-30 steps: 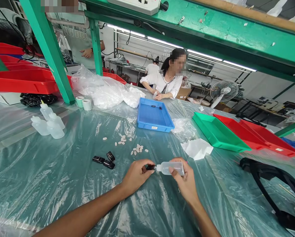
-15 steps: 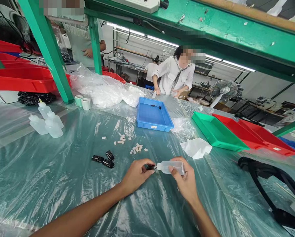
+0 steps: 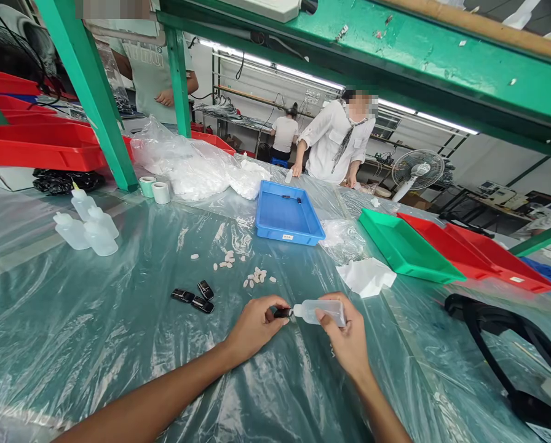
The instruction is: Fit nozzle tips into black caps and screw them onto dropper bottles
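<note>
Between the thumb and fingers of my left hand (image 3: 256, 329) is a small black part (image 3: 282, 313), mostly hidden by the fingertips. My right hand (image 3: 349, 335) grips a translucent squeeze bottle (image 3: 320, 312) lying sideways, its nozzle end pointing left at the black part. Whether the tip touches the part I cannot tell. Left of my hands, a group of black parts (image 3: 202, 304) with shiny faces lies on the plastic-covered table (image 3: 132, 344). Beyond my left hand are several small whitish pieces (image 3: 257, 277) in loose clusters.
A blue tray (image 3: 289, 212) with small black parts stands ahead. Several squeeze bottles (image 3: 101, 237) are at left, near tape rolls (image 3: 161, 192). White paper (image 3: 366, 277), a green tray (image 3: 409, 249) and a black strap-like object (image 3: 501, 344) lie right. A co-worker (image 3: 337, 141) stands across the table.
My hands, the bottle and the black part look unmoved. The co-worker across the table has shifted slightly right and lowered one hand toward the table.
</note>
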`<state>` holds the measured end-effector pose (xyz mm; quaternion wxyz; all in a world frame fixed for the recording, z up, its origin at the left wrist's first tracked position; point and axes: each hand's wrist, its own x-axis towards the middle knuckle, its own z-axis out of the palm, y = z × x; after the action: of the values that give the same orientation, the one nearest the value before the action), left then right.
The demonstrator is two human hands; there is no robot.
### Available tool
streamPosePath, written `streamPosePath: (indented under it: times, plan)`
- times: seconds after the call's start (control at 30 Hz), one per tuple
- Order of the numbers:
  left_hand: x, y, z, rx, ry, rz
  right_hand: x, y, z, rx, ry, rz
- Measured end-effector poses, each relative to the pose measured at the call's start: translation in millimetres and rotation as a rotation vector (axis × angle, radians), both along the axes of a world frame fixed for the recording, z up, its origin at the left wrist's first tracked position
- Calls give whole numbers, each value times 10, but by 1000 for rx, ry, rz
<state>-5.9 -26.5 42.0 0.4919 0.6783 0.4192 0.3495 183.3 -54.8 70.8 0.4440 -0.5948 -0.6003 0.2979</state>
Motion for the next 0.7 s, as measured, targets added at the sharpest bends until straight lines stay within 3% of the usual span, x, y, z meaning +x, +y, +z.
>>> streamPosePath:
  times: [0.7]
  plan:
    - [12, -6, 8, 55, 45, 35, -34, -52, 21, 30, -150, -14]
